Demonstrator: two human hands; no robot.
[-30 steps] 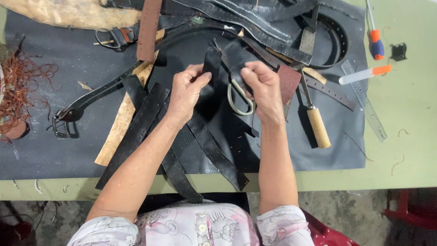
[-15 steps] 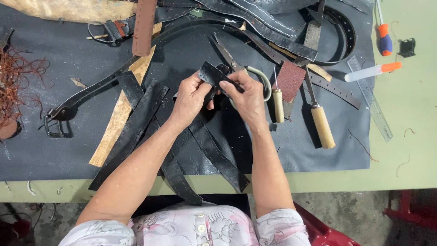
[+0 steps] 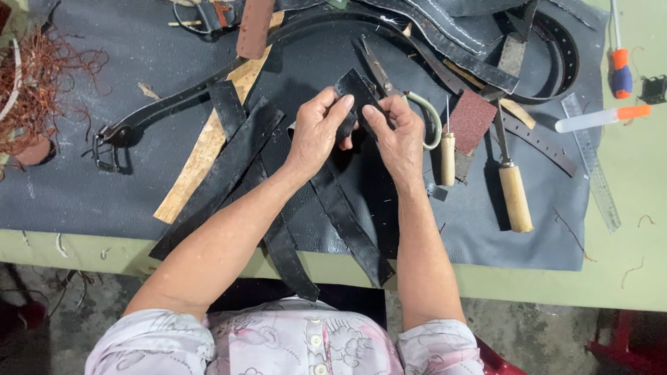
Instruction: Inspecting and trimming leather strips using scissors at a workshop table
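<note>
I see my left hand (image 3: 316, 135) and right hand (image 3: 397, 135) meeting at table centre, both pinched shut on a small black leather piece (image 3: 356, 94) raised just above the dark mat (image 3: 83, 187). Scissors (image 3: 396, 94) lie just beyond the right hand at 12 o'clock. A wooden-handled awl (image 3: 448, 156) and a knife (image 3: 513, 191) rest at 3 o'clock. Long black straps (image 3: 229, 173) fan toward 7 o'clock.
</note>
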